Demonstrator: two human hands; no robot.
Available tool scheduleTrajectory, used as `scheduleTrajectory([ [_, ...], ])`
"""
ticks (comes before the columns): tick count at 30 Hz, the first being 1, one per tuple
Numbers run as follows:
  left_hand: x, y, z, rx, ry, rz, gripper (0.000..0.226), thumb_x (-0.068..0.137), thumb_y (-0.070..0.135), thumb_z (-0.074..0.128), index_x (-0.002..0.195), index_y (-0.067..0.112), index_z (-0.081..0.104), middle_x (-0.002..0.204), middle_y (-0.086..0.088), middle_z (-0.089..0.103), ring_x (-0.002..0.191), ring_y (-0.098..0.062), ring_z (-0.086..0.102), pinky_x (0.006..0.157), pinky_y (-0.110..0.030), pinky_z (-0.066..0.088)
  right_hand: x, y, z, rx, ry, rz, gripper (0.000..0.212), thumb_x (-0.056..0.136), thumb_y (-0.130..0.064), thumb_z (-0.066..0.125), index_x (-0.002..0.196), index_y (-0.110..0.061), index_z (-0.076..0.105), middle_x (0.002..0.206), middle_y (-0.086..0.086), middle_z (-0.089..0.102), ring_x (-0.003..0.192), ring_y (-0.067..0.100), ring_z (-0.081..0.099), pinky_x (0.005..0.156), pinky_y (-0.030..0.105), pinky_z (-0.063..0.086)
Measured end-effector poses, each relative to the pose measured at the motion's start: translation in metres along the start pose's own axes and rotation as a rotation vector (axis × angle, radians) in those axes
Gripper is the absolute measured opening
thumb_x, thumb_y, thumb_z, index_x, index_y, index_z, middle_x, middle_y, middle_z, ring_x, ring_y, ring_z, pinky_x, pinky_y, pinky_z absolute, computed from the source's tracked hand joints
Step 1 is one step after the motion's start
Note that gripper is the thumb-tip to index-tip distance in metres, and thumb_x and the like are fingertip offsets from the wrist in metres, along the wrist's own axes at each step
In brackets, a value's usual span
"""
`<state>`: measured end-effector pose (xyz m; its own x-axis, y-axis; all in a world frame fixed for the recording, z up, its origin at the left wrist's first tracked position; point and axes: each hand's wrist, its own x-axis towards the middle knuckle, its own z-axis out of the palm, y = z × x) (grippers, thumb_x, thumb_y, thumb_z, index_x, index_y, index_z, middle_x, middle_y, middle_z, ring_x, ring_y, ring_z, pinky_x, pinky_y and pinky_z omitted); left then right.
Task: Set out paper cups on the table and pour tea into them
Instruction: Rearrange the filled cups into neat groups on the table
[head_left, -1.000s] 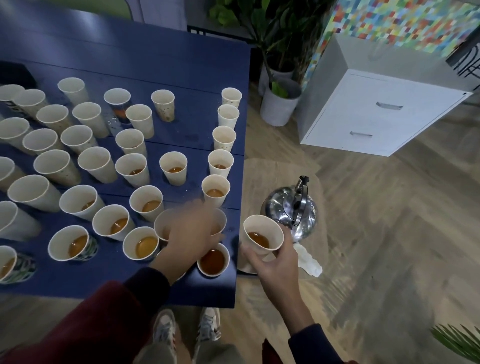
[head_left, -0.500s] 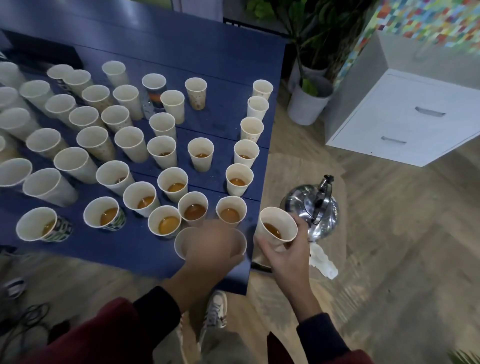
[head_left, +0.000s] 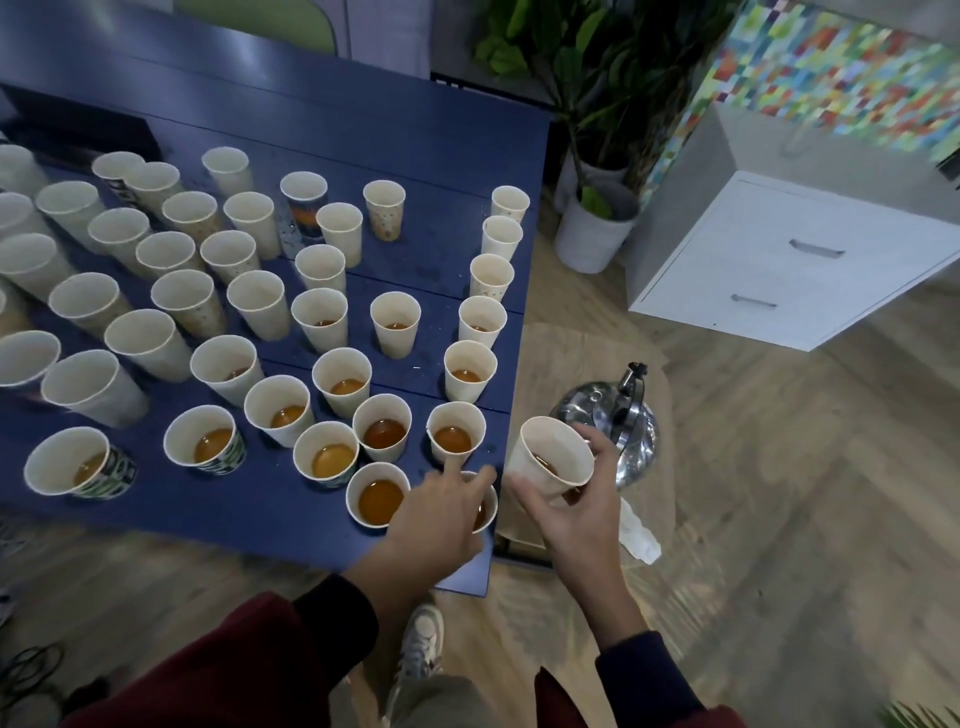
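Fingers of the right hand are clamping round a part-filled paper cup just off the blue surface's near corner, so it should be coming down level into a gap; the left hand is stretching its fingers straight and apart over the corner cup; a steel kettle is sitting just beside, white drawers beyond.

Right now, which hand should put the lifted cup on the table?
Right. The right hand grips the lifted cup just off the edge of the table; the left hand is spread over the corner cup.
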<state>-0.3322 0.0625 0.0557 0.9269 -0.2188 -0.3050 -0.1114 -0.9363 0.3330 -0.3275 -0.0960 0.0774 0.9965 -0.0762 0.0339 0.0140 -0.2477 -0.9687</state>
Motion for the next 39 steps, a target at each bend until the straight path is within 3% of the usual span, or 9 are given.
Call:
scheduleTrajectory([
  [5,-0.015,0.000,-0.048,-0.135,0.056,0.061,0.058,0.085,0.048,0.069,0.133,0.038,0.036,0.128,0.000,0.050,0.111,-0.023,0.057,0.081,-0.030,0.048,0.018,-0.009,-0.002,-0.018,0.021,-0.021,0.067,0.073,-0.013,0.089,0.123,-0.033,0.049,0.111,-0.021,0.066,0.105,0.007,0.065,0.083,0.020,0.052],
  [9,-0.012,-0.012,-0.107,-0.148,0.178,0.055,0.054,0.081,0.054,0.068,0.125,0.034,0.045,0.107,0.003,0.053,0.103,-0.023,0.057,0.079,-0.031,0.043,0.047,-0.024,0.008,-0.037,-0.003,-0.070,0.057,0.075,-0.011,0.087,0.117,-0.029,0.053,0.106,-0.027,0.066,0.098,-0.001,0.065,0.078,0.010,0.048],
  [12,0.002,-0.037,-0.148,-0.165,0.277,0.012,0.062,0.076,0.058,0.070,0.128,0.033,0.046,0.114,-0.001,0.060,0.104,-0.026,0.059,0.086,-0.039,0.049,0.076,-0.040,0.025,-0.016,-0.046,-0.085,0.055,0.075,-0.016,0.089,0.116,-0.030,0.054,0.106,-0.022,0.068,0.099,0.002,0.067,0.080,0.017,0.052],
  [15,0.023,-0.066,-0.180,-0.142,0.362,-0.025,0.063,0.078,0.056,0.072,0.130,0.033,0.045,0.115,0.000,0.060,0.100,-0.020,0.056,0.081,-0.032,0.045,0.111,-0.054,0.046,-0.040,-0.078,-0.109,0.058,0.071,-0.035,0.089,0.117,-0.029,0.054,0.113,-0.008,0.067,0.104,0.014,0.066,0.086,0.040,0.057],
  [18,0.055,-0.103,-0.205,-0.123,0.410,-0.067,0.063,0.078,0.053,0.074,0.131,0.032,0.047,0.116,-0.002,0.061,0.100,-0.021,0.055,0.076,-0.030,0.036,0.158,-0.073,0.072,-0.110,-0.097,-0.123,0.060,0.070,-0.035,0.090,0.116,-0.031,0.053,0.113,-0.011,0.065,0.105,0.010,0.064,0.088,0.039,0.055],
  [24,0.122,-0.169,-0.232,-0.131,0.390,-0.100,0.058,0.074,0.053,0.073,0.123,0.031,0.050,0.106,-0.004,0.060,0.098,-0.031,0.060,0.079,-0.037,0.045,0.259,-0.093,0.121,-0.326,-0.131,-0.069,0.065,0.064,-0.046,0.087,0.116,-0.037,0.050,0.116,-0.012,0.063,0.106,0.012,0.061,0.093,0.041,0.053],
  [28,0.168,-0.204,-0.243,-0.161,0.356,-0.069,0.061,0.074,0.054,0.073,0.126,0.032,0.049,0.106,0.000,0.060,0.099,-0.024,0.059,0.080,-0.038,0.049,0.322,-0.101,0.155,-0.440,-0.173,-0.061,0.050,0.070,-0.033,0.088,0.103,-0.024,0.052,0.097,-0.011,0.059,0.090,0.012,0.059,0.075,0.029,0.046],
  [31,0.193,-0.219,-0.243,-0.195,0.328,-0.061,0.058,0.076,0.052,0.074,0.124,0.032,0.047,0.104,0.001,0.059,0.096,-0.019,0.057,0.076,-0.033,0.043,0.362,-0.096,0.177,-0.490,-0.209,-0.058,0.047,0.072,-0.030,0.087,0.099,-0.018,0.049,0.090,-0.010,0.053,0.080,0.009,0.052,0.066,0.027,0.038],
  [39,0.234,-0.236,-0.224,-0.293,0.384,-0.092,0.054,0.078,0.045,0.074,0.124,0.027,0.052,0.093,-0.001,0.057,0.081,-0.017,0.049,0.056,-0.022,0.030,0.455,-0.050,0.227,-0.637,-0.167,0.042,0.048,0.078,-0.025,0.081,0.103,-0.012,0.042,0.092,0.001,0.057,0.085,0.024,0.055,0.074,0.032,0.039],
])
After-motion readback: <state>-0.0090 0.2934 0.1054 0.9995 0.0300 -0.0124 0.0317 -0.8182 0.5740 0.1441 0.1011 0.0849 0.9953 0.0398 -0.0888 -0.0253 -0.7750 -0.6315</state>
